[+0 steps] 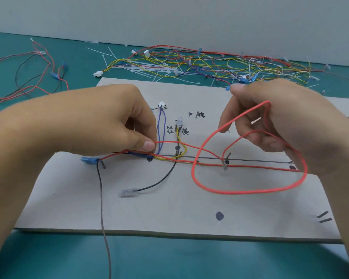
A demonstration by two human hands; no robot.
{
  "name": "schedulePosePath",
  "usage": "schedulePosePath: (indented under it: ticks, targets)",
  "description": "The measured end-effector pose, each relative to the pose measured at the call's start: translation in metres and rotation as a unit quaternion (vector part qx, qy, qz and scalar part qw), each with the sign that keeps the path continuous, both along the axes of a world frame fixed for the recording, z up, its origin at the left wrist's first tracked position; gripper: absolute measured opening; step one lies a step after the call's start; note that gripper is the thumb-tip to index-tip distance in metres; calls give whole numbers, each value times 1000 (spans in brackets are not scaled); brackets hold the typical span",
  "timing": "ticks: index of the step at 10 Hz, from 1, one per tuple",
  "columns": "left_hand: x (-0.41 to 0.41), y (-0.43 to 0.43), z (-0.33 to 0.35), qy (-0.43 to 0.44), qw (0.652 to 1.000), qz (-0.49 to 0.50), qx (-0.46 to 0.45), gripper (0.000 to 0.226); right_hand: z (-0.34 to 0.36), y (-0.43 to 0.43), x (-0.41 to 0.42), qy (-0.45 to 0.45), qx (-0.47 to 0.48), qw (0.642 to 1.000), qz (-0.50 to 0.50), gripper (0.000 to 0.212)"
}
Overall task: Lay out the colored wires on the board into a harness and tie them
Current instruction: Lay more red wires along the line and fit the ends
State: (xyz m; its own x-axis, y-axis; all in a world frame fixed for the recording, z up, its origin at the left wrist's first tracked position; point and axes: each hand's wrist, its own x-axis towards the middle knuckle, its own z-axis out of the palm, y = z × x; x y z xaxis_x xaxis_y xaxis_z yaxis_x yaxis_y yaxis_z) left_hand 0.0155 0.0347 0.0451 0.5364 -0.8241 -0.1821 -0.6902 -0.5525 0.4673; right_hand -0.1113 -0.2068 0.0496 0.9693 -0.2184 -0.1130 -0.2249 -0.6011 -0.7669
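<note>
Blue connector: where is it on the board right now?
In the head view, the blue connector lies near the left edge of the board, beside a nail, just below the left hand.

Grey board point(169, 208) flat; red wire point(240, 191) looped above; blue, yellow wires point(179, 156) routed.

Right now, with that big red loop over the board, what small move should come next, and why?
Probably the right hand should draw the slack out of the red wire, since the left hand pinches it farther left and its loop bulges well off the drawn line on the board.
</note>
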Motion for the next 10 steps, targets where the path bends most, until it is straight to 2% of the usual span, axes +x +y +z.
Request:
schedulePosePath:
  ticks: [1, 2, 3, 4, 5, 7, 10]
  targets:
    - [1, 1, 0, 3, 1000, 2, 4, 7, 0, -8, -1, -12, 85, 996, 32, 73]
    - [0, 1, -1, -3, 1000, 2, 3, 8, 4, -12, -3, 1, 197, 978, 64, 73]
    - [1, 1, 0, -5, 1000, 9, 3, 8, 11, -16, -6, 42, 230, 970, 66, 60]
    - [1, 1, 0, 4, 1000, 11, -6, 9, 7, -15, -8, 11, 153, 985, 80, 31]
    - [1, 1, 1, 8, 1000, 14, -24, 11, 8, -10, -11, 15, 127, 980, 151, 6]
    - [-1, 2, 2, 0, 999, 33, -25, 21, 10, -10, -18, 70, 161, 952, 249, 17]
    - [-6, -1, 3, 9, 999, 20, -27, 17, 9, -2, -18, 148, 150, 940, 269, 13]
